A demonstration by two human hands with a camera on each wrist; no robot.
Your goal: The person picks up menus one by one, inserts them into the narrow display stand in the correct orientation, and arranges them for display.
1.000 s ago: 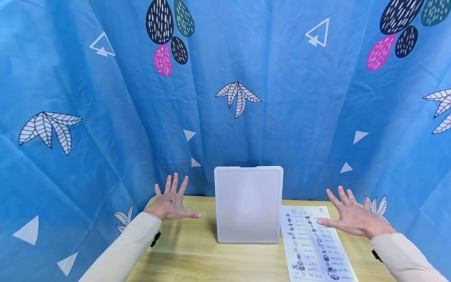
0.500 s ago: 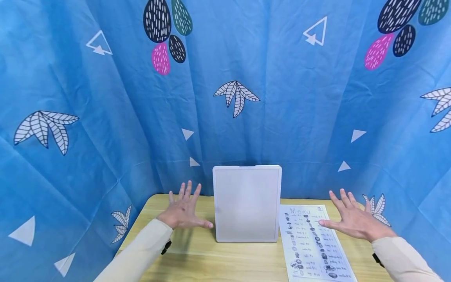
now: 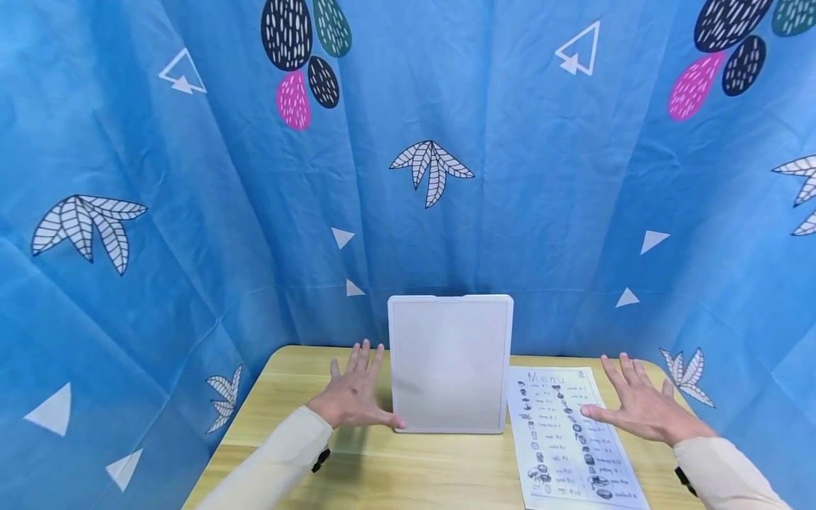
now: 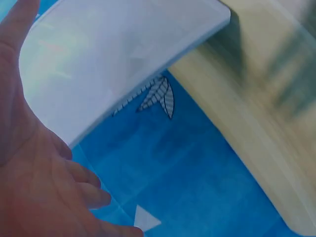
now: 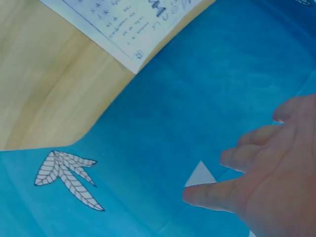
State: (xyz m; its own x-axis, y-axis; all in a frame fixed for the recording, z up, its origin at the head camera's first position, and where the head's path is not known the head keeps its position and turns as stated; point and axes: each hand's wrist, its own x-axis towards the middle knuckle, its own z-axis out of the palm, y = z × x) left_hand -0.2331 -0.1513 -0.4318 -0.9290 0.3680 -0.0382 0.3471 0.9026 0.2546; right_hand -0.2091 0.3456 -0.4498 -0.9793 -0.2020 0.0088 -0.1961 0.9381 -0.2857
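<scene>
Right hand [image 5: 276, 182] (fingers spread) near menu [image 5: 133, 24].

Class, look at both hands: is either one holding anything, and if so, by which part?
Nothing is held. The left hand is spread open beside the white board; the right hand is open over the menu.

The print on the menu sheet [image 3: 567, 439] beneath the right hand [image 3: 640, 409] is showing too small to read below its heading, and its near corner is running off the bottom edge. In the left wrist view the table [image 4: 266, 103] beyond the left hand [image 4: 34, 182] fingers is smearing into blur, and the white board [image 4: 113, 54] is being cut off at the top edge.
</scene>
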